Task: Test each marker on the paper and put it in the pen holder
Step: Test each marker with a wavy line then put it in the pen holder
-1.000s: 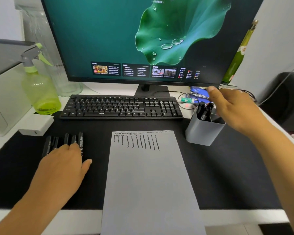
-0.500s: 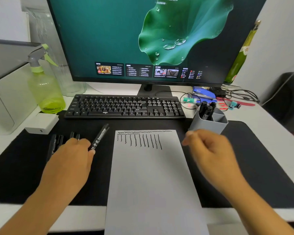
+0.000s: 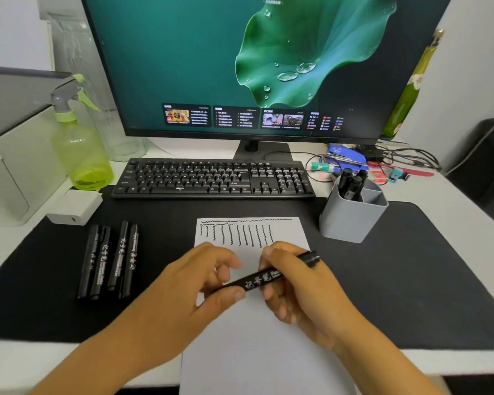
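Both my hands hold one black marker (image 3: 261, 279) with white lettering over the white paper (image 3: 257, 352). My left hand (image 3: 200, 286) grips its left end, my right hand (image 3: 300, 283) wraps its middle, and the capped right end sticks out. The paper's top carries a wavy line and several short vertical strokes. Several more black markers (image 3: 109, 260) lie side by side on the mat to the left. The grey pen holder (image 3: 351, 218) stands at the right of the paper with three markers in it.
A black desk mat (image 3: 411, 280) covers the desk. A black keyboard (image 3: 211, 179) and monitor (image 3: 240, 64) stand behind the paper. A green spray bottle (image 3: 80, 149) and a white box (image 3: 74, 208) sit at the left; cables and small items lie at the back right.
My left hand picked a marker from the row and carried it right over the paper. My right hand came back from the pen holder and closed on the same marker.
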